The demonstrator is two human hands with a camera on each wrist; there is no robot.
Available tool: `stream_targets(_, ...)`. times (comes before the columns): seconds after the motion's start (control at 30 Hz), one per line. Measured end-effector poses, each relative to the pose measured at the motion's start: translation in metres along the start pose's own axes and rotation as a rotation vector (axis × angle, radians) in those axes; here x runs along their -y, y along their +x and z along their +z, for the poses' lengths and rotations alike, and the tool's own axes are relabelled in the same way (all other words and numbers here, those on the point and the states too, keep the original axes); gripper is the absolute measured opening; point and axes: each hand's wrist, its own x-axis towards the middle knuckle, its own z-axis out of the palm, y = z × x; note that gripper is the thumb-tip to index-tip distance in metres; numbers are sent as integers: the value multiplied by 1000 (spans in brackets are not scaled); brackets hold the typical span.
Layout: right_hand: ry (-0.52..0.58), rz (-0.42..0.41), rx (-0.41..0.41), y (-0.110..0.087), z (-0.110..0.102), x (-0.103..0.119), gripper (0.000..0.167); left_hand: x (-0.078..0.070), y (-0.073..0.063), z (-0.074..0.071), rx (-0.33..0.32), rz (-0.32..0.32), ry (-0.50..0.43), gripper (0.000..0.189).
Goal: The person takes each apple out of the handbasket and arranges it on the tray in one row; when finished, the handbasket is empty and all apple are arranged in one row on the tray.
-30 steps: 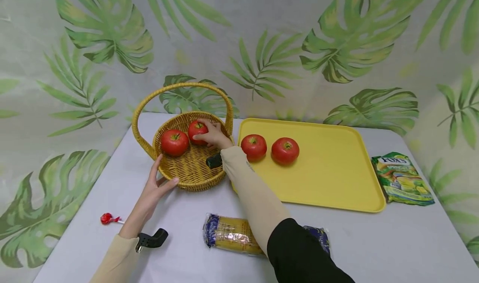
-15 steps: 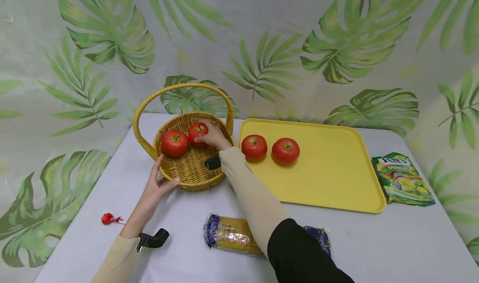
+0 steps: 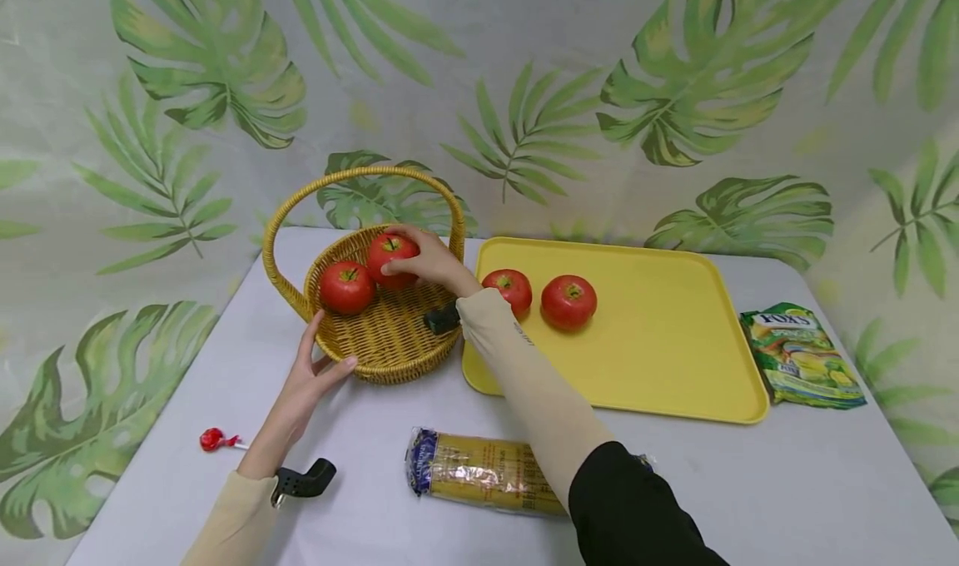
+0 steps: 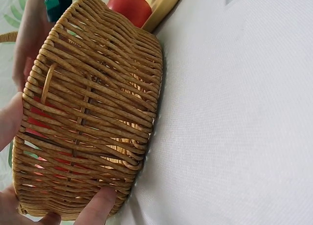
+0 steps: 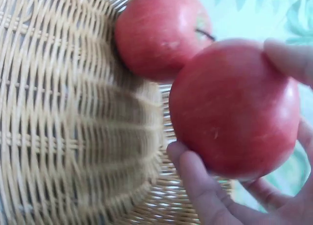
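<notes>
Right hand (image 3: 430, 262) has its fingers wrapped round a glossy, rounded red apple (image 3: 388, 256) — it sits in their grip, inside the round golden-brown wicker basket (image 3: 400, 371) with arched handle. Left hand (image 3: 303, 387) holds the basket's near-left side, thumb at the rim, a finger against the outer wall. Likely risks: smooth skin could slip if the fingertips pinch off-centre, dropping the apple; a second round red apple (image 3: 347, 288), just beyond the right fingertips, could get knocked if that hand swings left; the dark boxy wrist camera (image 3: 442, 319), near the right fingers, might snag the rim; a slack left hold could let the basket skid on the white-covered table (image 3: 367, 516). Held apple: stem end faces up in the head view, stem not visible from the right wrist; body near-round, so no clear long axis — stem line only. Whether the two apples touch, can't tell.
</notes>
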Motion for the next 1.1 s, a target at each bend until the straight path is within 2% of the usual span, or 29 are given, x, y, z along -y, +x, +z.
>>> stream_targets(0.2, -67, -86, 49, -11, -14, 12, 67, -2, 1, 0, 4, -2, -5, 90)
stream_targets(0.43, -234, -174, 74, -35, -33, 18, 64, 0, 1, 0, 7, -13, -6, 90)
stream_targets(0.63, -269, -250, 119, -58, -49, 14, 63, 1, 1, 0, 2, -23, 4, 91)
stream_targets(0.77, -255, -229, 120, -76, -61, 3, 63, 0, 0, 0, 7, -23, 3, 91)
stream_targets(0.97, -259, -165, 53, -103, -88, -25, 63, -1, -2, 1, 8, -18, 4, 91)
stream_targets(1.1, -210, -151, 6, -125, -114, -46, 63, -1, -1, 1, 10, -9, 8, 91)
